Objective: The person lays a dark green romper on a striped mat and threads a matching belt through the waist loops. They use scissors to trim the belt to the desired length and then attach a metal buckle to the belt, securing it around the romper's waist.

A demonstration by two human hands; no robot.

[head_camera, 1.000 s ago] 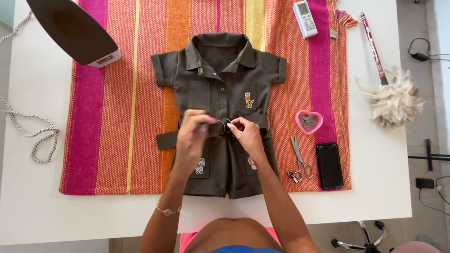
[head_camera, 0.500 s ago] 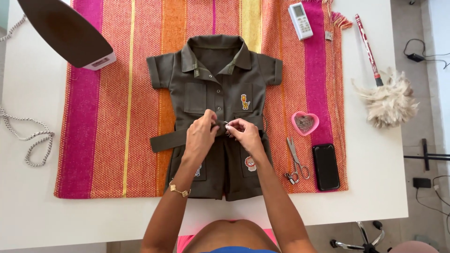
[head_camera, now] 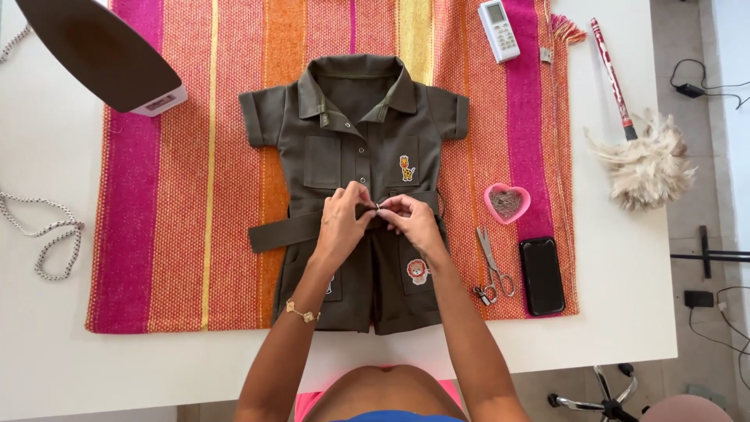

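1. Hands meet at the waist of the romper (head_camera: 355,148), which lies flat at the middle of the striped cloth (head_camera: 180,203).
2. Left hand (head_camera: 341,227) pinches the belt (head_camera: 285,232) with fingers narrow; right hand (head_camera: 412,223) grips the buckle (head_camera: 378,207) — a small metal piece between the fingertips.
3. Belt's loose end trails toward 9 o'clock of the hands, untucked.
4. Iron (head_camera: 101,55) stands at 10 o'clock on the cloth's corner, its cord (head_camera: 43,234) looped on the table (head_camera: 617,312) at 9.
5. At 3 o'clock sit a heart dish (head_camera: 507,203) of pins, scissors (head_camera: 492,270) and a phone (head_camera: 541,275); remote (head_camera: 498,30) at 1, duster (head_camera: 644,160) beyond the cloth at 2.
6. Risks, as I judge: the belt may slip from the buckle if the pinch loosens; a tug could bunch the waist — or a forearm sweep could knock the pin dish.
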